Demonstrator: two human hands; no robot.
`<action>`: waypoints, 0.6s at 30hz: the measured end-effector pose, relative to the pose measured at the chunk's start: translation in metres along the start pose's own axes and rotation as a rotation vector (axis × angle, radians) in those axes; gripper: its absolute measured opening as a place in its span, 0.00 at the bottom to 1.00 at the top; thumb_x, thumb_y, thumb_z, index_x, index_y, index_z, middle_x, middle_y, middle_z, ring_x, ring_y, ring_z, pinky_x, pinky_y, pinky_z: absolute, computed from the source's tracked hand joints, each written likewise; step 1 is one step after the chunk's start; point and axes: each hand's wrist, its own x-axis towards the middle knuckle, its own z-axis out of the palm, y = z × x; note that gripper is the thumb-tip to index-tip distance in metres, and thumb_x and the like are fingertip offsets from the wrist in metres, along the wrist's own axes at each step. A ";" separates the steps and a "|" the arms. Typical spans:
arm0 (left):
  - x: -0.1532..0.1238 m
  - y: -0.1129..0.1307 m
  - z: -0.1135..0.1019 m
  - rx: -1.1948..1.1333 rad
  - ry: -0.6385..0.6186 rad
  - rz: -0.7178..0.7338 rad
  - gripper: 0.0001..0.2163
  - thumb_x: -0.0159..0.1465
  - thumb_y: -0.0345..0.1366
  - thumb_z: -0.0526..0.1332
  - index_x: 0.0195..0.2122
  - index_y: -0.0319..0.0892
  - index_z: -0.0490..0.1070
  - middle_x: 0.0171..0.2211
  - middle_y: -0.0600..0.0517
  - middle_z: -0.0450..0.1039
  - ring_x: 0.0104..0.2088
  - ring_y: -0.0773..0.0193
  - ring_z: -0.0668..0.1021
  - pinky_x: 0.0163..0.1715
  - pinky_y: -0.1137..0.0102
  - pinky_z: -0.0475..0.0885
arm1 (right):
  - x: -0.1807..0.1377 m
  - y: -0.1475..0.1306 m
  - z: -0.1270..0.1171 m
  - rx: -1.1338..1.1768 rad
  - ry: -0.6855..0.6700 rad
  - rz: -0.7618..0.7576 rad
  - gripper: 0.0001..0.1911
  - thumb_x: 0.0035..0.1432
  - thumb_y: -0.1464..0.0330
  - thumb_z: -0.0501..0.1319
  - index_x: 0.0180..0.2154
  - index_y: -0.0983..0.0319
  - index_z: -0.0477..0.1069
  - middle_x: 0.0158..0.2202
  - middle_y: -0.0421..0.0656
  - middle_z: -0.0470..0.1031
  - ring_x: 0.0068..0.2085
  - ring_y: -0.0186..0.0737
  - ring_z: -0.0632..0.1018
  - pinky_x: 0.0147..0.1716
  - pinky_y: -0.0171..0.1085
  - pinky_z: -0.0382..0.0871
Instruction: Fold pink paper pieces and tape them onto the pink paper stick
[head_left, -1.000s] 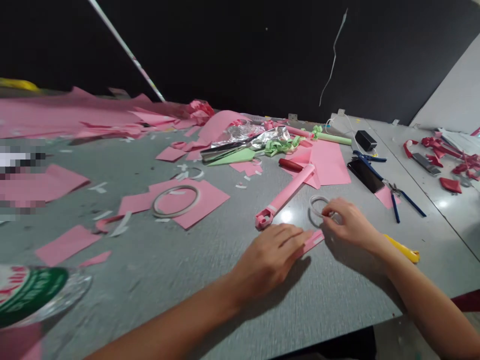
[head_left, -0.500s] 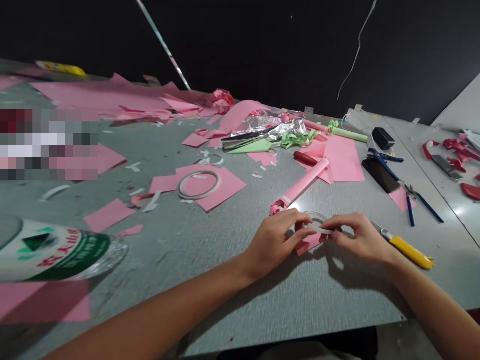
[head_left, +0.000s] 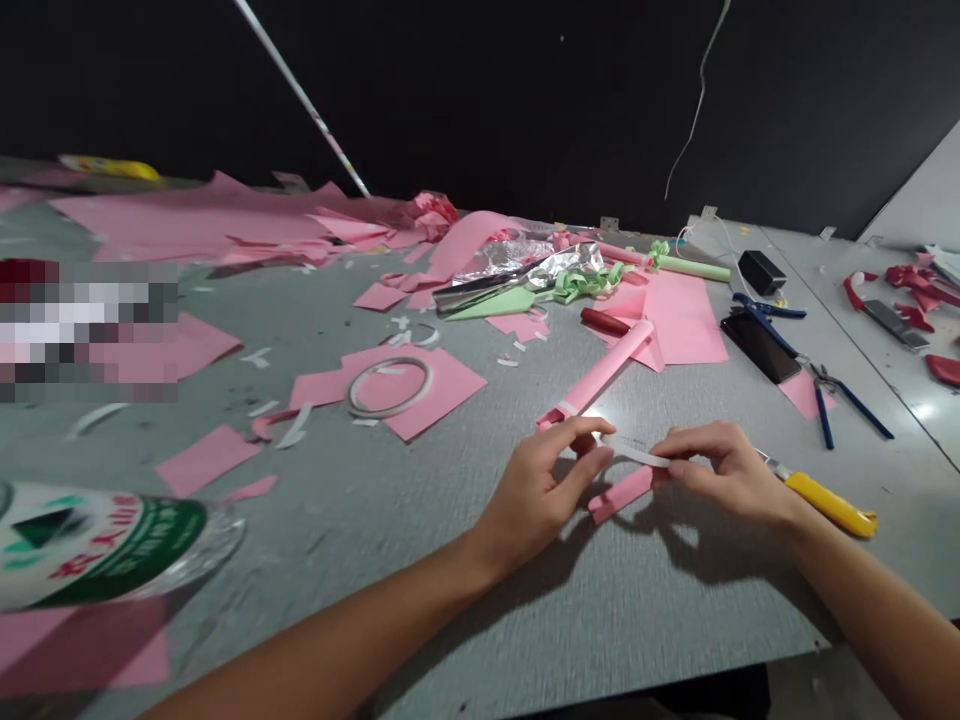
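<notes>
A narrow white strip of tape spans the gap between my two hands, just above the table. Thumb and forefinger of my left hand pinch its left end; whether a whole roll sits there is unclear. My right hand closes on the other end with its fingertips. Below the strip, a small folded piece of pink paper reaches to the right fingertips; whether they also hold it is hidden. Just beyond the left hand lies a rolled pink paper tube. A yellow utility knife rests beside the right hand.
A tape roll lies on pink paper at left-centre. A labelled bottle lies at the left edge. Pliers and a phone are to the right. Pink sheets, foil and green paper strips line the back.
The tape, looped in a ring between my hands before, now shows as a straighter strip. My hands are slightly farther apart, and more of the folded pink paper shows. The view has shifted slightly.
</notes>
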 end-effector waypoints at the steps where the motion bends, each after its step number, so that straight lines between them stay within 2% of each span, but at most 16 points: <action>1: -0.001 0.001 -0.001 0.058 0.007 0.055 0.09 0.75 0.35 0.60 0.52 0.42 0.77 0.40 0.49 0.84 0.36 0.61 0.83 0.39 0.66 0.78 | 0.000 0.000 0.003 -0.009 0.009 0.001 0.14 0.65 0.72 0.60 0.43 0.62 0.85 0.35 0.45 0.86 0.36 0.41 0.83 0.36 0.37 0.75; 4: -0.003 0.003 -0.001 0.189 -0.008 0.257 0.09 0.76 0.37 0.60 0.53 0.42 0.77 0.38 0.50 0.84 0.36 0.61 0.83 0.41 0.65 0.76 | -0.002 0.000 0.013 -0.058 0.039 -0.013 0.16 0.63 0.75 0.59 0.45 0.62 0.85 0.36 0.45 0.86 0.35 0.40 0.82 0.35 0.36 0.75; 6: -0.004 0.004 0.000 0.207 -0.011 0.282 0.10 0.76 0.43 0.63 0.46 0.42 0.77 0.34 0.51 0.82 0.33 0.62 0.81 0.38 0.66 0.74 | -0.002 0.000 0.019 -0.092 0.038 -0.053 0.19 0.61 0.76 0.58 0.46 0.61 0.85 0.37 0.44 0.86 0.35 0.40 0.81 0.35 0.37 0.74; 8: -0.004 0.005 0.000 0.157 -0.006 0.189 0.11 0.74 0.45 0.65 0.40 0.42 0.76 0.30 0.54 0.79 0.29 0.64 0.78 0.33 0.68 0.72 | -0.002 0.000 0.020 -0.125 0.024 -0.097 0.20 0.60 0.77 0.57 0.46 0.59 0.85 0.36 0.44 0.85 0.36 0.40 0.81 0.37 0.38 0.75; 10: -0.003 0.008 0.000 0.056 -0.034 0.068 0.12 0.73 0.43 0.66 0.36 0.42 0.75 0.26 0.56 0.75 0.26 0.66 0.76 0.30 0.70 0.70 | -0.001 -0.001 0.018 -0.147 0.017 -0.137 0.21 0.59 0.78 0.57 0.45 0.59 0.85 0.36 0.44 0.85 0.36 0.41 0.80 0.39 0.40 0.75; 13: -0.001 0.012 -0.002 -0.110 -0.097 -0.070 0.13 0.74 0.41 0.62 0.32 0.42 0.71 0.23 0.57 0.70 0.23 0.67 0.72 0.26 0.72 0.67 | 0.000 -0.002 0.010 -0.134 0.014 -0.170 0.20 0.58 0.78 0.57 0.43 0.59 0.84 0.36 0.44 0.85 0.38 0.42 0.80 0.41 0.42 0.76; 18: 0.001 0.009 -0.005 -0.224 -0.095 -0.122 0.14 0.76 0.40 0.56 0.32 0.43 0.68 0.25 0.55 0.68 0.25 0.65 0.71 0.25 0.71 0.68 | -0.003 -0.002 0.005 -0.024 -0.036 -0.133 0.19 0.61 0.75 0.57 0.46 0.59 0.85 0.35 0.44 0.85 0.35 0.41 0.81 0.38 0.41 0.77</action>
